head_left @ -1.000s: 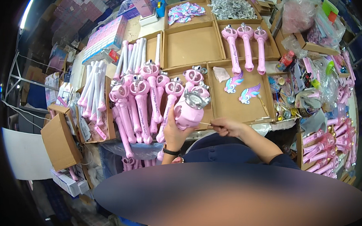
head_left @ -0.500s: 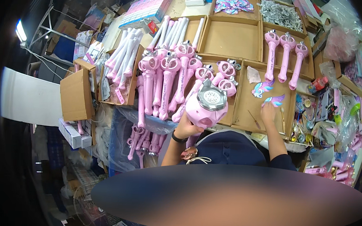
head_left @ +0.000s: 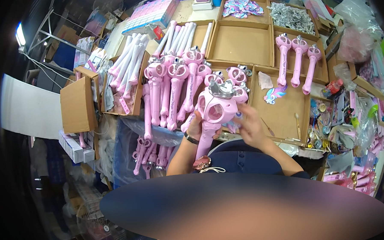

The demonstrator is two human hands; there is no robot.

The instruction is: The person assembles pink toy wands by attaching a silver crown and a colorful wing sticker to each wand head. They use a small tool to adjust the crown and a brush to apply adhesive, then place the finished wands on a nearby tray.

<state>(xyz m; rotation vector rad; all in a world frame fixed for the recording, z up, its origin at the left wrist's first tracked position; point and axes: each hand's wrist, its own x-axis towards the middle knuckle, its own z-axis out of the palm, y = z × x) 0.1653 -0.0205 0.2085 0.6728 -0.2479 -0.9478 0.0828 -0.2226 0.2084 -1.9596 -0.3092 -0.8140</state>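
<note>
My left hand (head_left: 194, 125) is wrapped round a pink toy wand (head_left: 218, 109) with a round, windowed head and a silver crown-shaped top; it is held tilted in front of my chest. Close against the right side of that head is my right hand (head_left: 252, 126), its fingers closed on a blue and purple wing piece that shows only in part behind them. One more wing piece (head_left: 274, 95), pink, purple and blue, lies in the cardboard tray (head_left: 282, 119) to the right. A small pale cloth (head_left: 265, 80) rests there too.
Many pink wands (head_left: 176, 89) are heaped at the left, beside bundles of white-handled ones (head_left: 132, 61). Three wands (head_left: 298, 60) lie in a tray at the back right. Trays of wing pieces (head_left: 243, 8) and silver parts (head_left: 293, 17) stand behind. A thin brush (head_left: 298, 127) lies near right.
My right hand has picked up a wing piece from the tray and brought it left to the wand. The wand has turned, its crown now upward and its windowed side showing.
</note>
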